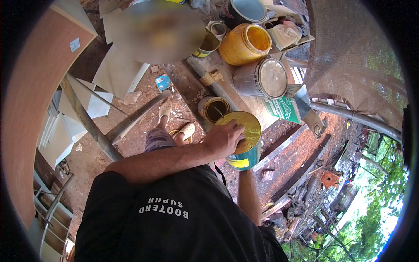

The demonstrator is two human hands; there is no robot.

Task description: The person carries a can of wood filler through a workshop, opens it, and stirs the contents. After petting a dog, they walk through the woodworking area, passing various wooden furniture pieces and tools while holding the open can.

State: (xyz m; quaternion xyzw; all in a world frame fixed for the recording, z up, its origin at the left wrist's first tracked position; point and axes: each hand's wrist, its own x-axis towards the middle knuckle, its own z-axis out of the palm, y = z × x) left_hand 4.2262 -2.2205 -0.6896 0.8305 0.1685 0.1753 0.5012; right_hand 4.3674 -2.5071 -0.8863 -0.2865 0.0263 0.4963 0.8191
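I'm gripping the paint can's [242, 142] lid with my left hand [223, 139], right underneath unseen, can't tell; it's tipping, could slosh

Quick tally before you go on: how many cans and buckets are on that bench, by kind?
Teal can with gold lid, under the left hand: 1
Small open cans: 2
Grey can lying on its side: 1
Yellow bucket: 1
Bucket at the top edge, partly cut off: 1
Total: 6

Left hand [223, 139] fingers curled palm-down, right forearm raised, right hand hidden
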